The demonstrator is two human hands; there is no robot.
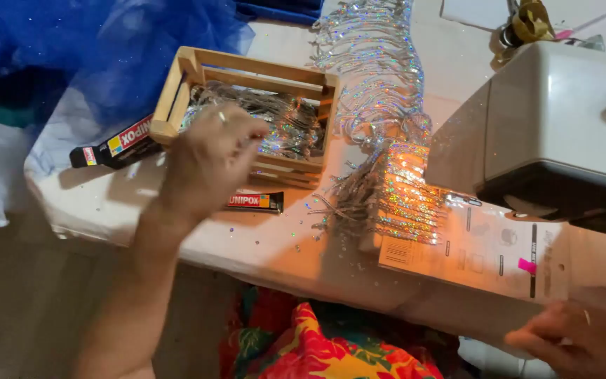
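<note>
Left hand [208, 158] over wooden crate [177, 88], fingers bunched, pinching shiny fringe [285, 126]: light, limp, slippery, snag-prone; best held by bundled strands. Right hand [583, 340] at table edge, grip unclear.

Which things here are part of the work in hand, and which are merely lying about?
In use: left hand reaching into the wooden crate of glittery strips; right hand at the card wound with sequin fringe.

Lying about: glue tube, glue box, blue tulle, sewing machine.
</note>
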